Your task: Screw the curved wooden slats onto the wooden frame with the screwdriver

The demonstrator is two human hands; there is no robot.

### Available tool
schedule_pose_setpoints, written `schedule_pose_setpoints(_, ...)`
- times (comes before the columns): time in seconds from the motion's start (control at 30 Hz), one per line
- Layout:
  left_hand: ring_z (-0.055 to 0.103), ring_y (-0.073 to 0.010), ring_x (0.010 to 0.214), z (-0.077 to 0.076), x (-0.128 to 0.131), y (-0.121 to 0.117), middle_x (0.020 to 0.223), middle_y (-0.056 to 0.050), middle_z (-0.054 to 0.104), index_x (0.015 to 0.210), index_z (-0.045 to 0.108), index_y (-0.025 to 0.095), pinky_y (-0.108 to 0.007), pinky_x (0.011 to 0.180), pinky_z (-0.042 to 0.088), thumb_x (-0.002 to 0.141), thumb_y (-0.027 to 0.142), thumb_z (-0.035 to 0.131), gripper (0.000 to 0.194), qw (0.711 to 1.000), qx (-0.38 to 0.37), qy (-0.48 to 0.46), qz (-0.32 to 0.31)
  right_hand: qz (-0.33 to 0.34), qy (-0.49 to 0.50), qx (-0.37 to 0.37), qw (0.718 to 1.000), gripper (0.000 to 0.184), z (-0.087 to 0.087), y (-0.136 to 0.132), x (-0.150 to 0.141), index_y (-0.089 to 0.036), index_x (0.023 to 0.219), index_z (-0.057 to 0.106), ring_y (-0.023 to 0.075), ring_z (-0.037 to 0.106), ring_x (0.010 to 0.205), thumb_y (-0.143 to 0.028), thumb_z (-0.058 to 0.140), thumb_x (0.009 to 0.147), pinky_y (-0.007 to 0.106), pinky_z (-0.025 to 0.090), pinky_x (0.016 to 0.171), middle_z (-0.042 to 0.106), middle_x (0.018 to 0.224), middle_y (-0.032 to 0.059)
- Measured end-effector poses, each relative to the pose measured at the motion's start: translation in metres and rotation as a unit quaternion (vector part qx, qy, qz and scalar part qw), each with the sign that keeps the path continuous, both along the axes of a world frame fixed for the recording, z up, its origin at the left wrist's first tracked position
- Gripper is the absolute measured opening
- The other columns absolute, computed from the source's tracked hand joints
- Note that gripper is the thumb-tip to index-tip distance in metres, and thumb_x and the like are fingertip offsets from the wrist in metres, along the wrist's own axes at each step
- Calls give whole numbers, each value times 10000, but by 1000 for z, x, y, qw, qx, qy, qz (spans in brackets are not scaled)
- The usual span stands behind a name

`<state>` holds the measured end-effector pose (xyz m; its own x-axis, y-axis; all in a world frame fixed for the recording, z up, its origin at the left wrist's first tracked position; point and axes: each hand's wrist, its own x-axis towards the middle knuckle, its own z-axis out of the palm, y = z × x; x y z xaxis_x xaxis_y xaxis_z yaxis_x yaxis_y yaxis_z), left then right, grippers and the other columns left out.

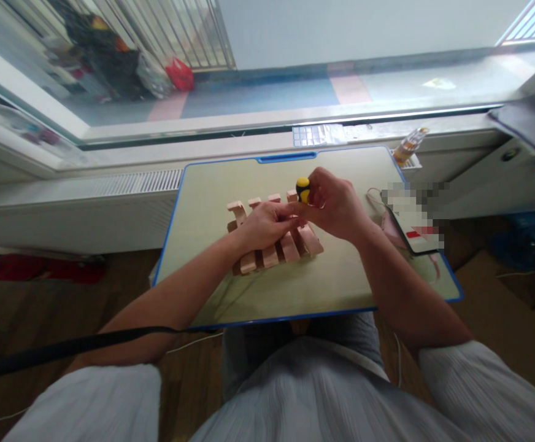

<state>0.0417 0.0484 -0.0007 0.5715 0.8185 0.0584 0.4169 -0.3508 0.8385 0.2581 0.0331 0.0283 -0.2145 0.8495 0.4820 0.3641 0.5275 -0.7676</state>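
On the small table lies a slatted wooden piece (pixel 289 247) with several curved, pale slats. My left hand (pixel 267 224) lies across its middle and grips it, thumb and fingertips pointing toward my right hand. A stubby screwdriver (pixel 302 189) with a yellow and black handle stands near the piece's upper right part. My right hand (pixel 334 202) is closed on this screwdriver, its fingers touching or nearly touching the left fingertips. The screwdriver's shaft and tip are hidden behind my hands, so any screw there cannot be seen.
The blue-edged folding table (pixel 341 282) stands against the window sill. At its right side lie a phone-like flat object (pixel 415 230), partly blurred out, and a pink cord. A bottle with amber liquid (pixel 408 149) stands beyond the far right corner. A dark strap (pixel 88 344) crosses the lower left.
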Motion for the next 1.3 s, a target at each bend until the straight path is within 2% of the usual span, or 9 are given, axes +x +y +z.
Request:
schedule_pose_setpoints(0.13,687,-170,770,0,0,0,868,-31,808,1033,865,176,-270,719,496,993,548,697,409,1000,0,-3,-8,79,79,-32,993,383,3,3,9,-222,1213,718,120,634,750,-352,865,884,265,508,592,751,1160,52)
schedule_pose_setpoints(0.2,681,-167,773,0,0,0,868,-25,801,1044,861,180,-272,728,490,1012,553,681,415,1000,0,-7,-22,123,106,-58,985,398,5,3,11,-225,1291,731,114,642,751,-324,834,920,268,539,606,759,1232,69)
schedule_pose_setpoints(0.37,655,-154,769,2,-1,0,873,-17,782,1128,854,203,-269,725,466,1042,559,642,423,999,20,-4,-33,154,153,-68,974,316,4,3,8,-217,1162,704,125,649,803,-310,869,909,259,574,631,726,1069,35)
schedule_pose_setpoints(0.63,464,-97,591,6,2,-4,680,27,607,1073,823,159,-237,564,351,945,590,763,454,998,-27,-53,5,114,128,-30,985,362,-1,3,2,-285,1066,598,138,610,741,-405,891,892,319,558,563,644,1010,0)
schedule_pose_setpoints(0.73,562,-121,677,3,3,-3,783,-12,698,1068,833,155,-235,623,423,966,581,735,449,997,-33,-67,-8,107,133,-33,985,370,-3,3,3,-291,1062,604,124,592,693,-339,913,864,313,533,541,634,1000,-12)
schedule_pose_setpoints(0.83,653,-164,797,-1,1,0,907,-43,770,1102,842,164,-251,702,485,982,596,710,467,998,-30,-60,-16,117,154,-50,980,377,-1,2,6,-271,1147,671,150,667,827,-295,911,858,294,552,595,691,1112,24)
schedule_pose_setpoints(0.93,661,-168,801,-3,-2,2,910,-38,776,1124,847,176,-263,729,494,1004,594,684,464,999,-17,-38,-24,159,177,-109,965,400,2,1,6,-234,1274,727,178,712,936,-340,863,913,287,582,661,758,1185,67)
schedule_pose_setpoints(1.07,666,-163,827,0,-3,1,925,-38,782,1107,849,179,-258,757,493,1020,568,674,436,999,-8,-38,-33,193,190,-128,954,330,1,0,5,-198,1148,750,158,710,841,-368,886,900,290,584,674,785,1055,58)
schedule_pose_setpoints(1.3,509,-111,611,3,-2,-2,696,25,614,1028,796,171,-236,552,374,914,586,798,431,998,-39,-47,-5,104,147,-65,981,398,-5,1,-2,-268,960,622,154,641,765,-459,946,829,326,577,610,682,952,2)
